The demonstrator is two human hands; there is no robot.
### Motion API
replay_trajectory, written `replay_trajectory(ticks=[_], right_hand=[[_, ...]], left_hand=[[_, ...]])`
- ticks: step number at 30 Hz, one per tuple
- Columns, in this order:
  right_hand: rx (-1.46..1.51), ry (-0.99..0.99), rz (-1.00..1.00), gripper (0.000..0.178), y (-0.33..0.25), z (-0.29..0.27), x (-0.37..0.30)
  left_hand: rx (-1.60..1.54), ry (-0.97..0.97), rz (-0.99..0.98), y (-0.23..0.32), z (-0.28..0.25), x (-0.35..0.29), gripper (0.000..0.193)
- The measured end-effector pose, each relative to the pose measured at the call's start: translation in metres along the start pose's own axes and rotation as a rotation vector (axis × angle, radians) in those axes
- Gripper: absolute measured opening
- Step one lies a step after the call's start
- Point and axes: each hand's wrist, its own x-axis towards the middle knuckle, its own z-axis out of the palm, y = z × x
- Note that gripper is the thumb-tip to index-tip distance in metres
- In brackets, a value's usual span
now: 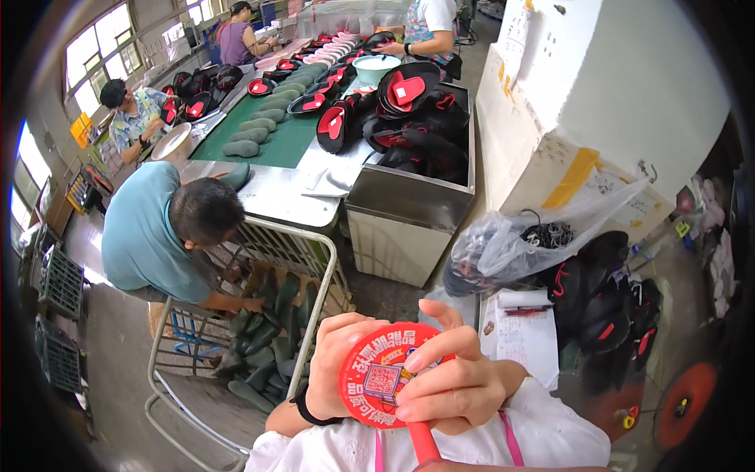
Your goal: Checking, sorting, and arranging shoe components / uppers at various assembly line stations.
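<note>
Between my hands, above my white-clothed lap, is a round red hand fan (358, 397) with a printed square code and a red handle pointing down. My left hand (330, 362) grips its left edge, fingers partly hidden behind the disc. Over the disc's right side my right hand (460, 381) is curled, with fingertips on the printed face. A black band circles my left wrist. Closest to my right hand lie papers (519, 346) with pens on a surface.
Ahead left, a person in teal (145, 228) reaches into a metal cart (330, 267) of dark green shoe lasts (267, 334). Beyond, a green-topped table (208, 148) bears lasts and black-red shoe uppers. A metal bin (409, 189) holds more uppers. Plastic bag (487, 248) right; other people work farther back.
</note>
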Motion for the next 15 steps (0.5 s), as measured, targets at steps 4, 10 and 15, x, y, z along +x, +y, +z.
replay_trajectory(ticks=[4,10,15], right_hand=[[-0.050,0.014,0.038,0.011,-0.005,-0.006,-0.005],[-0.099,0.050,0.120,0.013,0.005,-0.016,-0.005],[-0.241,0.026,0.182,0.017,0.049,-0.028,0.016]], left_hand=[[-0.053,-0.102,-0.010,0.001,-0.001,0.009,0.088],[-0.127,-0.205,-0.060,-0.017,0.008,0.020,0.087],[-0.328,-0.104,-0.399,-0.059,0.017,0.026,0.085]])
